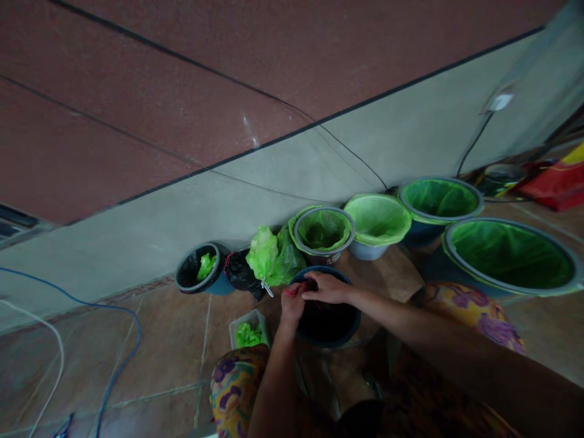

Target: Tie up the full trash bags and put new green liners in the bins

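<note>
My left hand (293, 302) is closed on a red drawstring (294, 291) at the top of a dark, bunched bag. Close beside it, my right hand (327, 288) has its fingers curled around the same dark bunch (312, 285). Both hands are over the rim of a dark blue bin (353, 322) standing on the floor between my knees. The bin's inside is black, and I cannot tell how much of that is bag. Small details between the fingers are blurred.
Bins lined with green bags, including a white bin (371, 243) and a large bin (577, 283), stand along the wall. A knotted green bag (274, 255), a black bag (244, 271), a small bin (223, 283) and a tray (233, 331) are leftward. A blue hose (137, 334) crosses the tiles.
</note>
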`<state>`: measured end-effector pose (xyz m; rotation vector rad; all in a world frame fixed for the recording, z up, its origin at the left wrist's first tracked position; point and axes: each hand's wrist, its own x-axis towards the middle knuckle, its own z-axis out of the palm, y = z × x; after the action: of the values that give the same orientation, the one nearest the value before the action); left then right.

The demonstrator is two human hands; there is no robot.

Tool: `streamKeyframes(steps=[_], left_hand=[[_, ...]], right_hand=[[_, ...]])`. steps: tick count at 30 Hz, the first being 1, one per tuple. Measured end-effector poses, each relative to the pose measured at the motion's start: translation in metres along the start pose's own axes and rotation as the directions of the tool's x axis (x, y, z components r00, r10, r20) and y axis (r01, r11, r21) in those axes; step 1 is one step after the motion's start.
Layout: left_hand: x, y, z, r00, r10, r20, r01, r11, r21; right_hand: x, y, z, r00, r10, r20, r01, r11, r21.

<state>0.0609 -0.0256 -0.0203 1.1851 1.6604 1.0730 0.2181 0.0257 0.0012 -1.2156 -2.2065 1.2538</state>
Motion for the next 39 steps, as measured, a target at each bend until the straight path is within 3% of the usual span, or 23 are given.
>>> streamKeyframes(steps=[4, 8, 11, 15, 17, 19, 21, 23, 26, 28, 30, 33, 36, 39], left_hand=[[-0.003, 0.005, 0.0, 0.995, -0.095, 0.041, 0.097, 0.993, -0.069], [-0.005, 0.009, -0.001, 0.999, -0.053, -0.004, 0.053, 0.995, -0.087], [-0.006, 0.011, -0.001, 0.999, -0.032, -0.006, 0.031, 0.991, -0.129], [-0.008, 0.011, 0.003, 0.986, -0.157, 0.048, 0.164, 0.965, -0.204], [-0.01, 0.013, 0.004, 0.977, -0.196, 0.08, 0.21, 0.949, -0.235], [-0.012, 0.016, 0.004, 0.966, -0.212, 0.146, 0.245, 0.932, -0.269], [-0.013, 0.019, 0.004, 0.95, -0.228, 0.212, 0.285, 0.91, -0.301], [-0.013, 0.021, 0.003, 0.936, -0.265, 0.231, 0.332, 0.883, -0.333], [-0.012, 0.021, 0.001, 0.926, -0.319, 0.204, 0.377, 0.827, -0.416], [-0.012, 0.021, -0.001, 0.919, -0.335, 0.207, 0.394, 0.783, -0.482], [-0.011, 0.022, -0.004, 0.915, -0.334, 0.227, 0.404, 0.743, -0.533], [-0.011, 0.024, -0.007, 0.914, -0.324, 0.245, 0.406, 0.702, -0.585], [-0.01, 0.023, -0.009, 0.922, -0.322, 0.213, 0.382, 0.682, -0.623], [-0.007, 0.018, -0.009, 0.942, -0.309, 0.129, 0.323, 0.737, -0.594]], right_hand=[[0.002, -0.001, 0.002, 0.997, -0.069, -0.039, 0.068, 0.997, -0.038], [-0.004, -0.011, 0.002, 0.996, -0.062, -0.07, 0.053, 0.991, -0.124], [-0.014, -0.02, 0.007, 0.999, -0.011, -0.05, -0.001, 0.975, -0.224], [-0.017, -0.024, -0.001, 0.995, 0.092, -0.04, -0.1, 0.944, -0.315], [-0.013, -0.024, -0.015, 0.99, 0.143, 0.001, -0.14, 0.974, -0.178], [-0.008, -0.026, -0.03, 0.973, 0.221, 0.07, -0.228, 0.966, 0.119], [-0.005, -0.028, -0.043, 0.95, 0.285, 0.128, -0.312, 0.842, 0.439], [-0.003, -0.03, -0.051, 0.94, 0.313, 0.136, -0.32, 0.668, 0.672], [-0.003, -0.031, -0.053, 0.92, 0.378, 0.105, -0.286, 0.463, 0.839], [-0.003, -0.031, -0.053, 0.91, 0.405, 0.089, -0.27, 0.417, 0.868], [-0.005, -0.032, -0.054, 0.936, 0.331, 0.119, -0.266, 0.444, 0.856], [-0.012, -0.036, -0.053, 0.958, 0.096, 0.27, -0.276, 0.559, 0.782], [-0.019, -0.035, -0.045, 0.894, 0.004, 0.447, -0.306, 0.736, 0.605], [-0.022, -0.026, -0.034, 0.826, 0.103, 0.554, -0.323, 0.892, 0.316]])
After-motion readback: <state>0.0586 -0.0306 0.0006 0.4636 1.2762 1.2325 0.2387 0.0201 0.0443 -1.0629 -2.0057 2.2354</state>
